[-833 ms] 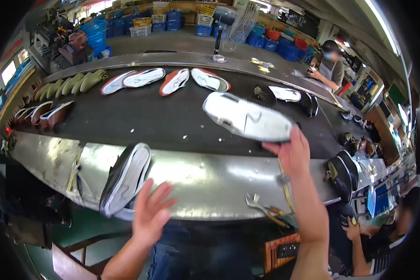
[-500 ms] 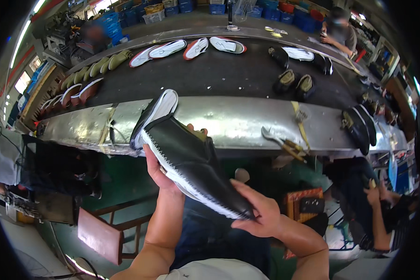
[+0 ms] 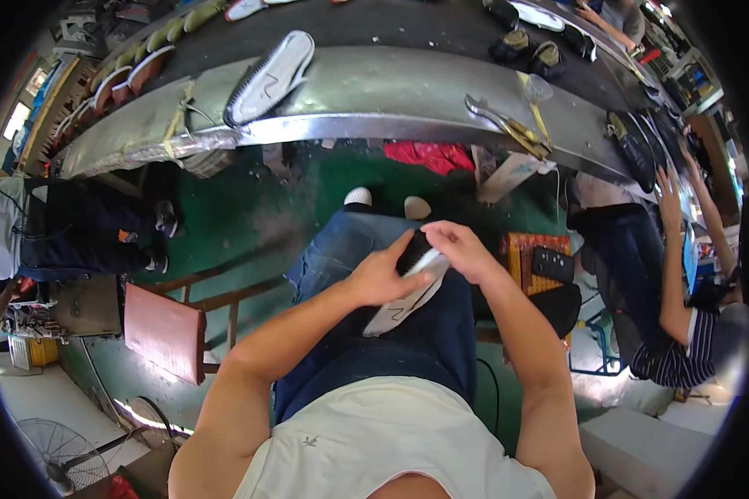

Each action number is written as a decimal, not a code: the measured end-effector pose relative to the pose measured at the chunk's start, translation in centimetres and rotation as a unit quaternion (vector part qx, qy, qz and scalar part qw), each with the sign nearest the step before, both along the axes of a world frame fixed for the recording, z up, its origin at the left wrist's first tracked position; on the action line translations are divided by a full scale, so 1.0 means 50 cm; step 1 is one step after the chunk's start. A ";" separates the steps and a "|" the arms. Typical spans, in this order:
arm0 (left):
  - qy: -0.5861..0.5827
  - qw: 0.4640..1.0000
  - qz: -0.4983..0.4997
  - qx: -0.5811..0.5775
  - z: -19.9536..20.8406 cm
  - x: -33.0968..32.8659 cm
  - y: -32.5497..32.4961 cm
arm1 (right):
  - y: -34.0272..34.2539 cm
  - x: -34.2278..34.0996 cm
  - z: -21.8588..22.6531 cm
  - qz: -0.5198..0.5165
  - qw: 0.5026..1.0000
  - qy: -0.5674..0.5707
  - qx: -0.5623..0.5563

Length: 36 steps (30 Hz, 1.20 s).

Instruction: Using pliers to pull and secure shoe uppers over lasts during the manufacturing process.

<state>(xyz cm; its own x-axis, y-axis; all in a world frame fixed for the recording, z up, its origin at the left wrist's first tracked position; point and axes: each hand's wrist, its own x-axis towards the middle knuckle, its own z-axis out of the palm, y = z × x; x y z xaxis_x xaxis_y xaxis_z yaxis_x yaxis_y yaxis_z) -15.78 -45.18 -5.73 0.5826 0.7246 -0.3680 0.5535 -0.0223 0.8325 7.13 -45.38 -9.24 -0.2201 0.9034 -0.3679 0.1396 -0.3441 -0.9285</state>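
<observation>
Above my lap is a black shoe (image 3: 398, 310), turned so that its white sole with a drawn line faces up. My left hand (image 3: 384, 279) grips it from the left, thumb across the sole. My right hand (image 3: 462, 251) is closed on its far end, where some black upper shows between my hands. The fingers under the shoe are hidden. A second shoe (image 3: 270, 81) lies sole up on the bench's metal edge (image 3: 374, 83), ahead and to the left.
Lasting pliers (image 3: 508, 125) lie on the metal edge. Black shoes (image 3: 632, 145) rest farther right, brown shoes (image 3: 129, 79) at left. A stool (image 3: 165, 334) stands left of me. People sit or stand on both sides; a red cloth (image 3: 429, 156) hangs below the bench.
The shoe has come down from over the bench edge to my lap and turned sole up. Both hands moved with it, and my view tilted downward. The person at right now reaches toward the bench.
</observation>
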 end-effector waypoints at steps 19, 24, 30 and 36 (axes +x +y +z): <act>-0.065 0.995 0.022 -0.077 -0.107 -0.085 0.056 | -0.068 0.008 0.103 0.064 0.993 0.031 0.089; -0.015 0.995 -0.025 -0.091 -0.062 -0.121 0.094 | -0.042 -0.042 0.160 0.157 0.967 -0.079 0.183; -0.089 0.978 0.031 -0.184 -0.037 -0.157 0.073 | -0.054 -0.099 0.212 0.211 0.936 -0.135 0.249; 0.068 0.978 -0.126 -0.153 0.043 -0.163 0.094 | -0.081 -0.120 0.238 0.249 0.919 -0.135 0.272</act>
<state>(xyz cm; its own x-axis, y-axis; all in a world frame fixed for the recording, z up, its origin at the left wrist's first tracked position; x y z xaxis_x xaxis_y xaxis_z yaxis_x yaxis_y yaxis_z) -23.94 -40.46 -3.56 0.6585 0.4086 -0.6320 0.6693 0.0660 0.7401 1.13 -49.44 2.68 -0.6239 0.7815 0.0067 0.4053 0.3308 -0.8522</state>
